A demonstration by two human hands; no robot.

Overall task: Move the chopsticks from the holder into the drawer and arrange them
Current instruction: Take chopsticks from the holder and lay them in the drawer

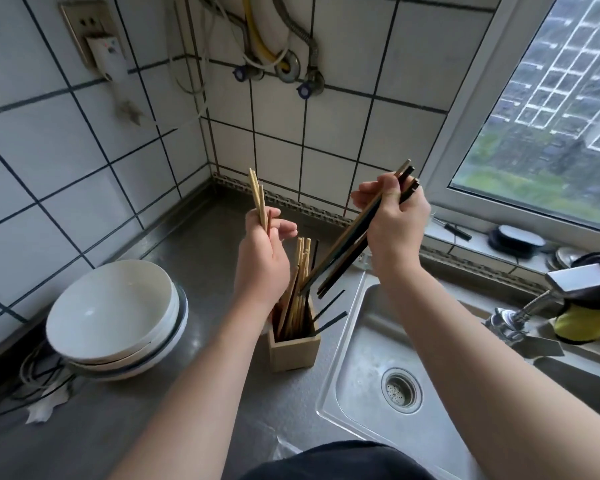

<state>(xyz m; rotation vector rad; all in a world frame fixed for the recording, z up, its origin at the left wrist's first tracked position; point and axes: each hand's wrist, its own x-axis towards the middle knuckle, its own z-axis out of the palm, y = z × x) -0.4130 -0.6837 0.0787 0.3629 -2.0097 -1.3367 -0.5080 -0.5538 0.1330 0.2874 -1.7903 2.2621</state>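
A square wooden holder [293, 351] stands on the steel counter beside the sink, with several pale wooden chopsticks [300, 271] and a few dark ones still upright in it. My left hand [265, 247] is above the holder, closed on a few pale chopsticks [257, 195] that point up. My right hand [394, 216] grips a bundle of dark chopsticks [343, 251], slanted down-left, their lower tips just above the holder's mouth. No drawer is in view.
Stacked white bowls [118, 317] sit left of the holder, with cables beneath them. The steel sink [395, 382] with its drain lies to the right, a faucet [541, 299] and yellow cloth [575, 323] beyond it. Tiled walls close the corner; a window ledge holds small items.
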